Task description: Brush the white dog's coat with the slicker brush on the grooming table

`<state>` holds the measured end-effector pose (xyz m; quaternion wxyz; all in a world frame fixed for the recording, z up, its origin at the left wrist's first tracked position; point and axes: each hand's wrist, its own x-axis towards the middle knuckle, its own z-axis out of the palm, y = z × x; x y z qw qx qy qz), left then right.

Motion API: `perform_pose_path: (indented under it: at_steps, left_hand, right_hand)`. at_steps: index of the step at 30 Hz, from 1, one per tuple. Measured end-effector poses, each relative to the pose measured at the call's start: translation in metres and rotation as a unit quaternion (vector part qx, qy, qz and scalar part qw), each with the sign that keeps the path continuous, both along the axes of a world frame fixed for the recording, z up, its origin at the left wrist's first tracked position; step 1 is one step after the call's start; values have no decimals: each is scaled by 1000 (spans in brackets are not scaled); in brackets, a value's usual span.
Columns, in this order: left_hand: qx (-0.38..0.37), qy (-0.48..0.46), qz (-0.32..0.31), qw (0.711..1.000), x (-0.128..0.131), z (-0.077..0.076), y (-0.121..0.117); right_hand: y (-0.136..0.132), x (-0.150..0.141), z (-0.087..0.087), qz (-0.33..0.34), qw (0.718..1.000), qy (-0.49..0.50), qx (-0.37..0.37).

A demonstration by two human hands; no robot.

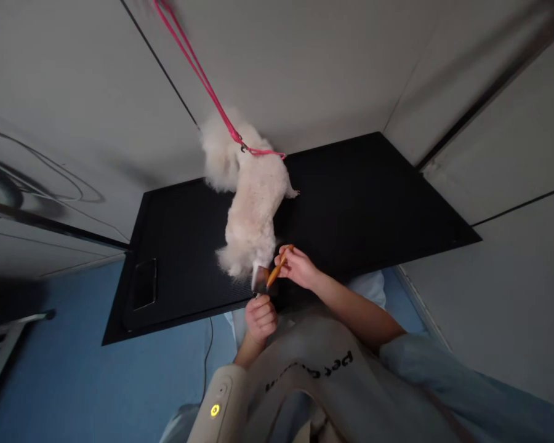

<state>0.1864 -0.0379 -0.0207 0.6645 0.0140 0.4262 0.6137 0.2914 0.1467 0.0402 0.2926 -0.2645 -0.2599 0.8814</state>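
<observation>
A fluffy white dog (258, 191) stands on a black grooming table (360, 197), its head towards the wall and its rear towards me. My right hand (296, 266) is closed around the orange-brown handle of a slicker brush (277, 269). The brush's dark, flat head lies against the dog's hind leg, partly covering it. Just below the brush head, my left hand (261, 317) is closed in a fist at the lower end of that leg. The fingers hide what they grip, which appears to be the hind paw.
A pink leash (203, 77) runs from above to a loop around the dog. A phone (145, 283) lies at the table's left. A pale device with a yellow light (218, 403) sits by my left forearm. Walls border the far side; cables hang at left.
</observation>
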Motion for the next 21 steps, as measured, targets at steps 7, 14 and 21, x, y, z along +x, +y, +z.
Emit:
perform_pose_path:
  at_steps: [7, 14, 21]
  left_hand:
    - [63, -144, -157, 975, -15, -14, 12]
    - [17, 171, -149, 974, -24, -10, 58]
    - [20, 475, -88, 875, -59, 9, 123]
  right_hand:
    - [32, -7, -3, -114, 986, -27, 117]
    - [75, -21, 23, -163, 975, -6, 153]
    - [116, -1, 25, -239, 961, -20, 142]
